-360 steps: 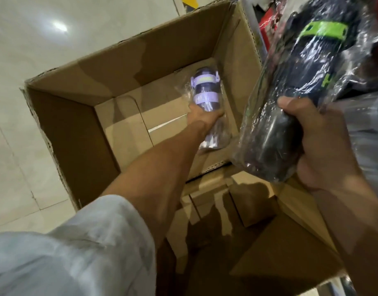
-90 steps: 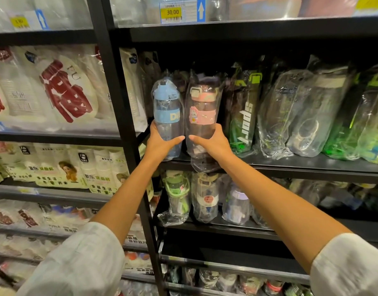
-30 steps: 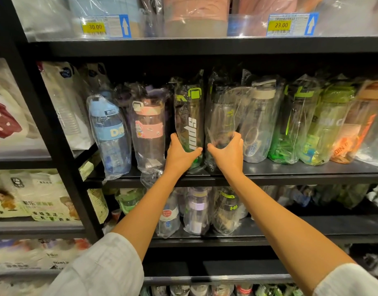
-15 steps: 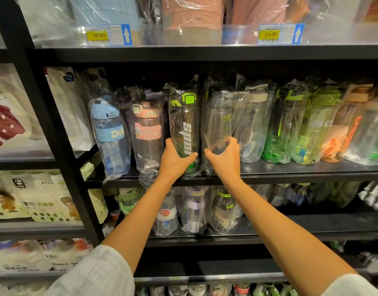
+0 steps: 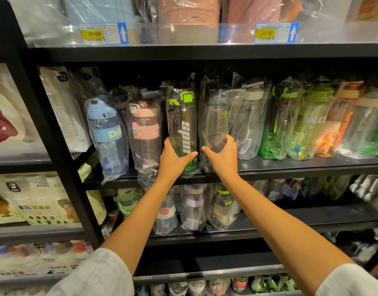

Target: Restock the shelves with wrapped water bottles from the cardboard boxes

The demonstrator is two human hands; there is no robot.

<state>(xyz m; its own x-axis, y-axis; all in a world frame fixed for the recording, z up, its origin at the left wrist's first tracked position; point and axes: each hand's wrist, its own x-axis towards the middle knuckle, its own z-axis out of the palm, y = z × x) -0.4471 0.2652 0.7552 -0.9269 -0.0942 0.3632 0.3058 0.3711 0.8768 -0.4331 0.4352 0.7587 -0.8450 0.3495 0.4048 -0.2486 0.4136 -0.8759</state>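
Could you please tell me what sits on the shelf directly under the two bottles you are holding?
Under the black shelf, wrapped bottles stand: one with a purple band, one with a green lid. Your forearms hide part of that row.

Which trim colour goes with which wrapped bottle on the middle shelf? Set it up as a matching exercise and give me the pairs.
Things:
1. bottle in the left hand
2. leftmost bottle
3. bottle with the cartoon sticker
4. bottle in the right hand

Colours:
A. pink
B. grey lid, clear body
C. light blue
D. bright green

Pairs: 1-D, 2-C, 3-A, 4-B
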